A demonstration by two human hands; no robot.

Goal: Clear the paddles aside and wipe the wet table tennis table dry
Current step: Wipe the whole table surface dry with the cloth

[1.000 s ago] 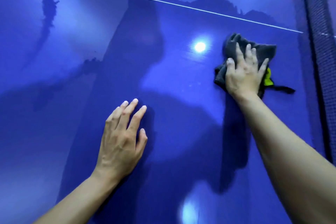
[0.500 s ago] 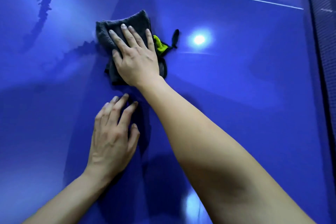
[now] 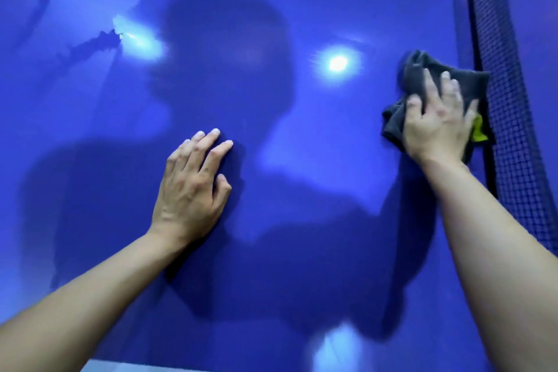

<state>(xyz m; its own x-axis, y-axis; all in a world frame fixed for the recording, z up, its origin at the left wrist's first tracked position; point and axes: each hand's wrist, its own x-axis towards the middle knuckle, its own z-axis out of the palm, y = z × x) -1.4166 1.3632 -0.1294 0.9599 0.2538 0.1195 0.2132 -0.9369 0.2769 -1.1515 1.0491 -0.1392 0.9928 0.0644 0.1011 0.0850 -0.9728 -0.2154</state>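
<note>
— Right hand [image 3: 434, 127] lies spread over the grey cloth [image 3: 422, 75], fingers straight, pressing it onto the table [image 3: 332, 220] rather than clutching it. Left hand [image 3: 193, 187] rests palm-down on the bare blue surface, fingers straight, holding nothing.

— Where does the cloth sit against that hand?

— Mostly under the palm and fingers. One bunched fold sticks out beyond the fingertips and another on the side toward the left hand. A yellow-green tag [image 3: 478, 130] peeks out on the far side. That edge is just beside the net [image 3: 507, 100], perhaps touching it; blur stops me saying which.

— So what could go wrong?

— With only downward pressure on it, the cloth could slide out from under the palm on a quick stroke. It could also roll up and smear water instead of lifting it. Being that close, the loose tag could catch in the net mesh.

— And the wet?

— Dark ragged streaks [image 3: 90, 45], which I take for water, lie well apart from the cloth, far left beyond the left hand. I judge those the likeliest to be missed. That bracing hand could skid if the sheen beneath it is water, but I cannot tell that it is.

— Paddles?

— None in view.
</note>
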